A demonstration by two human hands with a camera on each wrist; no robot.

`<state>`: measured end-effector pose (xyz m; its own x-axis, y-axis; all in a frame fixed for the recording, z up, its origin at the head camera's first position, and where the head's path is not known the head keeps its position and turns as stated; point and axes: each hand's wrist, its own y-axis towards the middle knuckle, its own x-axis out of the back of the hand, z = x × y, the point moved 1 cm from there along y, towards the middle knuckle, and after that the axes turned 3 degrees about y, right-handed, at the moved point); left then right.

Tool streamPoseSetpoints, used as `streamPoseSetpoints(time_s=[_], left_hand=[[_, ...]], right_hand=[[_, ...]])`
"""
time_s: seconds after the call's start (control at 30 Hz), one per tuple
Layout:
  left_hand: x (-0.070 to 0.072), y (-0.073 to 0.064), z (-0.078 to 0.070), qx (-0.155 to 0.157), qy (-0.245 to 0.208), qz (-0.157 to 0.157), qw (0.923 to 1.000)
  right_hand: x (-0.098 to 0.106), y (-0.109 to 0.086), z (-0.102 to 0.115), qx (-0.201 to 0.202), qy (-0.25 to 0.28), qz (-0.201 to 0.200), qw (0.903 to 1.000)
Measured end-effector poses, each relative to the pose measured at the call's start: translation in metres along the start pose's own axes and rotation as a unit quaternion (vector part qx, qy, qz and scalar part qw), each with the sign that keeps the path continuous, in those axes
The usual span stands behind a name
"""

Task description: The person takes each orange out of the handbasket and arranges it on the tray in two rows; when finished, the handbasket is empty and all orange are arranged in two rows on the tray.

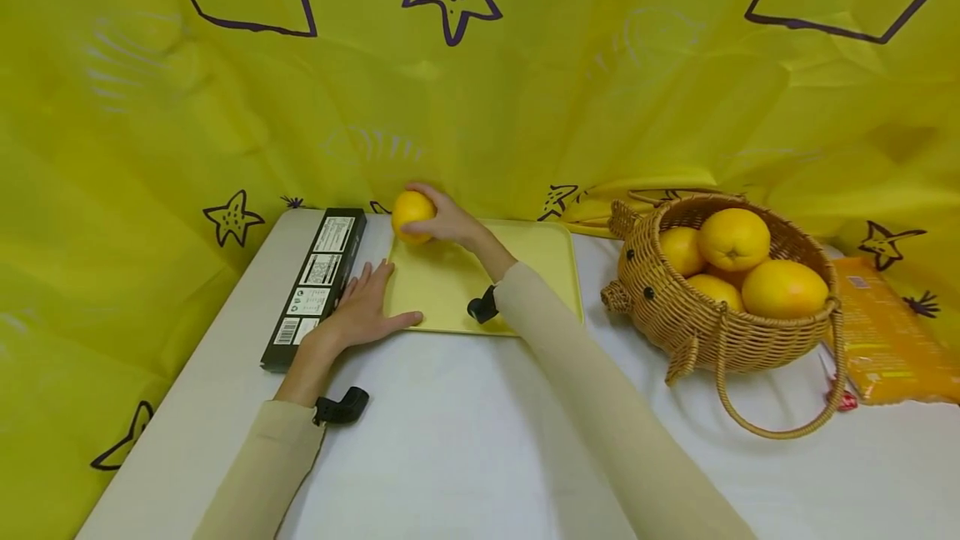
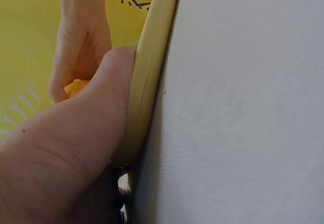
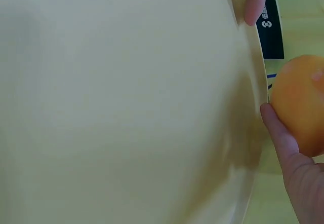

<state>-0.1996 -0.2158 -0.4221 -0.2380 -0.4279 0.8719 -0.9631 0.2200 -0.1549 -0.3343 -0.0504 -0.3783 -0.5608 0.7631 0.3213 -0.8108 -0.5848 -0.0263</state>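
My right hand (image 1: 448, 221) grips an orange (image 1: 412, 215) over the far left corner of a pale yellow tray (image 1: 480, 273). In the right wrist view the thumb lies along the side of the orange (image 3: 301, 105), close by the tray's rim (image 3: 258, 67). My left hand (image 1: 363, 311) rests at the tray's near left corner, its fingers spread and its thumb along the front rim. From the left wrist, the thumb (image 2: 109, 87) shows against the tray's edge (image 2: 147, 77), and the orange (image 2: 76, 87) is mostly hidden behind the right hand.
Left of the tray lies a long dark box (image 1: 315, 286) with white labels. On the right stands a pig-shaped wicker basket (image 1: 675, 319) holding several oranges (image 1: 733, 238), its handle hanging forward. An orange packet (image 1: 892, 332) lies beyond it. A yellow cloth (image 1: 480, 107) hangs behind the table.
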Motion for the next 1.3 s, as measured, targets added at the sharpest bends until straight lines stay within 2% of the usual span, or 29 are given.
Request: streamPoseSetpoints(time_s=[0.37, 0.63, 1.0, 1.3], left_hand=[[-0.002, -0.002, 0.005, 0.006, 0.008, 0.001, 1.0000], [0.002, -0.001, 0.003, 0.006, 0.004, -0.002, 1.0000], [0.002, -0.003, 0.002, 0.008, 0.000, 0.001, 1.0000], [0.001, -0.002, -0.002, 0.007, 0.000, 0.002, 1.0000]], right_hand=[[-0.015, 0.006, -0.005, -0.003, -0.009, -0.030, 0.9995], [-0.015, 0.010, -0.006, -0.006, -0.028, -0.043, 0.9987], [-0.019, 0.012, -0.007, -0.027, -0.012, -0.060, 0.9978], [-0.022, 0.011, -0.004, -0.041, -0.063, -0.027, 0.9968]])
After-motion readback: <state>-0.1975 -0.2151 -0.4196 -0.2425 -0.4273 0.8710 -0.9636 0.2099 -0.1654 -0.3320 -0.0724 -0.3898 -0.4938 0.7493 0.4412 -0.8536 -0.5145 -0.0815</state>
